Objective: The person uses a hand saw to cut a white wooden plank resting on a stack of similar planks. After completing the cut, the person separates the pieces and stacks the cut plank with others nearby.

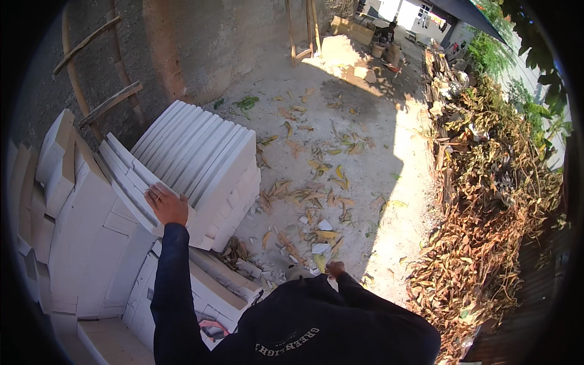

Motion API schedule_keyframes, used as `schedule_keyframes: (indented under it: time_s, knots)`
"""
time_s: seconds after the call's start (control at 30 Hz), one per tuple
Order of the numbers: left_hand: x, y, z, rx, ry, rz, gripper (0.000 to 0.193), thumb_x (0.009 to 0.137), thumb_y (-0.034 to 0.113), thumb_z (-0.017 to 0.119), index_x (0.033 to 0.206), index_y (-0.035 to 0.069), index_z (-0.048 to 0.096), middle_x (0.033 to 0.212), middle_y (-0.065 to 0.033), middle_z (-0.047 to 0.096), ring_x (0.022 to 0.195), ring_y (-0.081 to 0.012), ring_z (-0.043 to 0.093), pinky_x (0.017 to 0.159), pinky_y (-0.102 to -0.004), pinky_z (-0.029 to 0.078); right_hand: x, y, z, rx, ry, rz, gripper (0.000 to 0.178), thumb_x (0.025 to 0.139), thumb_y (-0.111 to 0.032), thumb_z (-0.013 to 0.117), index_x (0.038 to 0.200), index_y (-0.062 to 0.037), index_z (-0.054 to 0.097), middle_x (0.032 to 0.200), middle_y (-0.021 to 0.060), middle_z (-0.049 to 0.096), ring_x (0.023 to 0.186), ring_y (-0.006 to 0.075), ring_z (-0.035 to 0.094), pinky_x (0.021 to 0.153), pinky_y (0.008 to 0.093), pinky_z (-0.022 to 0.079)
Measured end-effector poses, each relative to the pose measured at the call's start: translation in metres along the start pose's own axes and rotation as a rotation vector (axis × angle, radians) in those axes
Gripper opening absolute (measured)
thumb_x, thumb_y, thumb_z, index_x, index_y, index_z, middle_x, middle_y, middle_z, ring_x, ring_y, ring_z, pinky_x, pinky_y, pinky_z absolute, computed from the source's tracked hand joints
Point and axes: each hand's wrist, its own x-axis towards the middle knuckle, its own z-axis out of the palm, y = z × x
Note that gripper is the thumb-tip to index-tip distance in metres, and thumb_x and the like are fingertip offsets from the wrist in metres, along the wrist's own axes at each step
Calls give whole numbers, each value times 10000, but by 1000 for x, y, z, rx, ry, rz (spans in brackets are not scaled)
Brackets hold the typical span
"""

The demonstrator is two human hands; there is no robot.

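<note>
My left hand (165,204) lies on the upper edge of a leaning white slab (129,176), its fingers stretched out along the edge. Right beside it stands a row of similar white panels (193,146), packed upright face to face. My right hand (334,268) hangs low in front of my body, above the leaf-strewn ground. Its fingers look curled in, and no object shows in them.
More white slabs (91,237) are stacked at the left. A wooden ladder (112,100) leans on the grey wall. Dry leaves (480,255) are heaped along the right side. White broken pieces (320,248) lie on the ground ahead. A person (387,31) is far back near buckets.
</note>
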Motion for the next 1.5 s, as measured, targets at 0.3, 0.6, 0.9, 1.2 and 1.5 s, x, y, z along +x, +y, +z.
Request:
schedule_keyframes:
  time_s: [0.3,0.6,0.9,1.2,1.5]
  knots:
    - [1,0,9,59,-37,-6,945,841,460,722,1462,-135,329,1482,-336,445,1445,-450,367,1259,-531,87,25,106,-13,-453,-43,58,316,987,-357,529,1171,-138,663,1044,82,755,857,265,734,716,449,565]
    - [0,-7,8,60,-29,15,950,838,463,730,1462,-124,319,1475,-333,445,1425,-462,384,1242,-556,138,16,63,9,-531,35,-80,340,960,-346,554,1196,-154,704,1099,69,757,1000,278,733,797,446,562]
    - [6,1,-11,21,-138,-88,1001,805,488,771,1500,-77,324,1543,-278,394,1463,-441,327,1217,-594,169,-33,7,14,-13,139,55,278,938,-263,631,908,2,709,832,144,721,677,281,720,546,425,565]
    - [-1,3,-11,39,-138,-52,963,839,483,738,1499,-92,339,1538,-277,412,1464,-444,325,1214,-614,131,18,56,-6,-759,57,-235,309,973,-322,566,982,-57,726,871,134,755,682,275,723,593,447,550]
    - [7,7,15,110,-114,-33,690,949,245,541,1491,-136,348,1542,-319,384,1464,-458,319,1208,-647,97,60,67,-22,-1527,127,-717,373,1011,-440,493,975,-180,758,881,87,763,808,260,732,726,482,517]
